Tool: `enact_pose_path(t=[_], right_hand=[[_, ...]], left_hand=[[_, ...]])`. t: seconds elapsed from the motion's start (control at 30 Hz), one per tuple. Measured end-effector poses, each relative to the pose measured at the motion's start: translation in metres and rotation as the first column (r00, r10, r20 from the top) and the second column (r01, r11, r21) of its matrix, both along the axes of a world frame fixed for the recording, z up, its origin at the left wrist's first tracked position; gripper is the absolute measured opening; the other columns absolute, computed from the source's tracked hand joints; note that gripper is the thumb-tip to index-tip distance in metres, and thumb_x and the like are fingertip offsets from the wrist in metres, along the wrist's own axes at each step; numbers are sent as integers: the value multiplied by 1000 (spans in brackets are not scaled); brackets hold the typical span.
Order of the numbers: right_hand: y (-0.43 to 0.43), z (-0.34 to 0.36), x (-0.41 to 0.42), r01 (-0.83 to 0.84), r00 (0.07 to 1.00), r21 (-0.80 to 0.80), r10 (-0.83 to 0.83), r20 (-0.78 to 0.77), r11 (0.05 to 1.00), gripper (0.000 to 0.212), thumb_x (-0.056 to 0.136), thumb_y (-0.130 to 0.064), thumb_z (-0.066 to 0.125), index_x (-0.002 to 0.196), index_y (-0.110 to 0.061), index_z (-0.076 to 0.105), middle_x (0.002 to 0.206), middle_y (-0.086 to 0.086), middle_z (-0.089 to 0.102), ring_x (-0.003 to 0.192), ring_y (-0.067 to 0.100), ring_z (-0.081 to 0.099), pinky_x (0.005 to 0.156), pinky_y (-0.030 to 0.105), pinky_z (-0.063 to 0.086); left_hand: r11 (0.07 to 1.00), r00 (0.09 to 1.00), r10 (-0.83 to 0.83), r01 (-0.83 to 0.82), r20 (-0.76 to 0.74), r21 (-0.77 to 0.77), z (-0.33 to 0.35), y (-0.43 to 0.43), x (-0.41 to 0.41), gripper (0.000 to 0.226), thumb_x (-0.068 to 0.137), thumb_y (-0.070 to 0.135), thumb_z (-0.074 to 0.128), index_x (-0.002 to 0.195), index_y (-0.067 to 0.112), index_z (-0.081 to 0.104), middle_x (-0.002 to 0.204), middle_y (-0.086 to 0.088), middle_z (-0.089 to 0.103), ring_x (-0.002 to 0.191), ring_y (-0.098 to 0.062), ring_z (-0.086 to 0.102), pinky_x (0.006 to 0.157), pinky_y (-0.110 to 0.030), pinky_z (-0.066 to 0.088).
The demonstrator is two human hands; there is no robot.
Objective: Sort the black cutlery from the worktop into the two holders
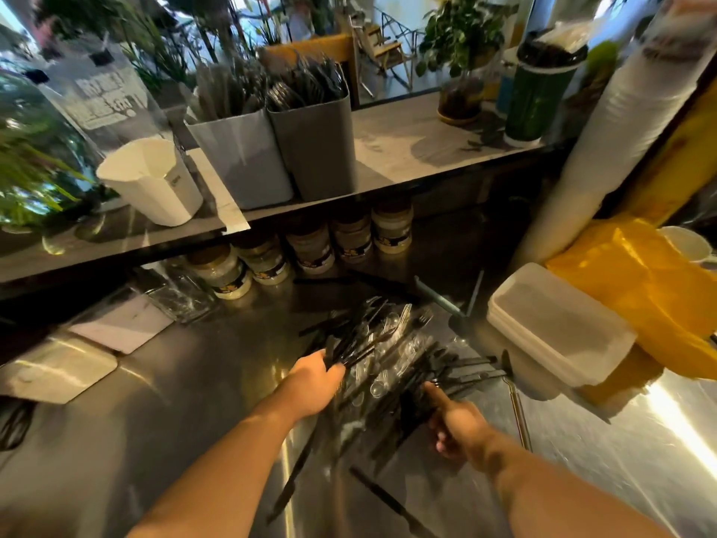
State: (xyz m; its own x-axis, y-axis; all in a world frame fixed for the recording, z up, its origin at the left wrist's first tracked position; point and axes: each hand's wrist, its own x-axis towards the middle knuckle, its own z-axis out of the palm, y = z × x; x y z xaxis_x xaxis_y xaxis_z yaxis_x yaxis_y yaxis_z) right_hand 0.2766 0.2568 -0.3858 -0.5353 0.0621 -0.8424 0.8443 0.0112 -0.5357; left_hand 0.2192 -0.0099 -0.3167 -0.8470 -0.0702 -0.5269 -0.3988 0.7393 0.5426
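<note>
While the left hand (315, 382) grips black cutlery (351, 349), the right hand (454, 425) curls, hold unclear; clear spoons (378, 388) mingle in, white boxes (558, 324) alongside.

- Steel worktop (174, 421), lit by a bright glare (675, 425) at the right.
- Raised grey stone counter (407, 137) ran behind and above it.
- Leafy plants (461, 33) stood along the counter's far side.
- Folding chair (388, 52) stood beyond the counter.
- Yellow post (667, 165) rose at the right.

holders (248, 161) x2, jars (310, 250) x5, hands (316, 382) x2
</note>
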Motion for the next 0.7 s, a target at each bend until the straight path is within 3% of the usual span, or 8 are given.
enact_pose_path(t=[0.13, 0.2, 0.23, 0.3, 0.4, 0.47, 0.57, 0.7], right_hand=[[-17, 20, -5, 122, 990, -67, -126, -63, 990, 51, 103, -54, 58, 69, -19, 45, 55, 3, 36, 45, 17, 33, 49, 27, 26], [-26, 34, -15, 148, 979, -125, -163, -125, 981, 48, 105, -47, 57, 69, -18, 46, 57, 2, 36, 46, 17, 33, 50, 28, 24], [-30, 43, -20, 140, 974, -136, -161, -157, 981, 42, 106, -43, 57, 76, -14, 55, 59, 1, 40, 46, 16, 37, 50, 28, 27], [-39, 59, -28, 96, 963, -162, -133, -233, 982, 32, 103, -41, 59, 107, -11, 69, 70, 2, 56, 53, 16, 52, 54, 29, 37], [-58, 89, -34, -22, 937, -200, -49, -346, 980, 38, 97, -39, 59, 132, -23, 61, 109, 3, 71, 90, 24, 68, 69, 36, 53], [-70, 110, -35, -108, 914, -183, 25, -406, 977, 26, 107, -29, 49, 132, -34, 54, 121, -1, 69, 105, 23, 67, 81, 39, 56], [-82, 131, -33, -171, 890, -175, 76, -449, 970, 22, 110, -17, 43, 107, -23, 64, 101, 3, 73, 88, 19, 71, 78, 39, 55], [-83, 143, -29, -157, 867, -164, 57, -495, 974, 31, 110, -14, 41, 99, -12, 69, 79, 6, 69, 62, 14, 63, 62, 34, 50]], left_hand=[[995, 997, 64, -61, -38, 78, 22, 4, 9, 23, 100, 27, 55, 78, 19, 54, 70, 2, 57, 61, -16, 51, 57, -28, 38], [990, 995, 96, -91, -42, 105, 35, 9, 14, 23, 101, 28, 55, 81, 17, 56, 73, 0, 58, 65, -17, 53, 59, -29, 39], [985, 992, 118, -112, -46, 128, 41, 11, 15, 22, 102, 29, 55, 84, 16, 57, 75, -1, 59, 67, -17, 54, 60, -29, 39], [973, 987, 159, -152, -29, 175, 52, 16, 16, 23, 102, 32, 55, 87, 15, 58, 77, -3, 60, 68, -18, 54, 61, -30, 40], [945, 976, 216, -205, -14, 257, 55, 17, 16, 39, 82, 51, 60, 87, 12, 61, 75, -8, 63, 68, -25, 57, 68, -38, 48], [922, 968, 248, -244, 26, 300, 52, 16, 14, 52, 67, 59, 56, 90, 13, 61, 82, -11, 68, 71, -29, 59, 71, -42, 46], [930, 970, 244, -240, 21, 278, 88, 26, 27, 39, 82, 53, 56, 98, 18, 60, 101, -11, 72, 88, -29, 65, 76, -37, 48], [929, 968, 249, -226, -43, 292, 108, 30, 30, 29, 93, 44, 53, 100, 17, 62, 96, -7, 73, 86, -25, 66, 72, -34, 49]])
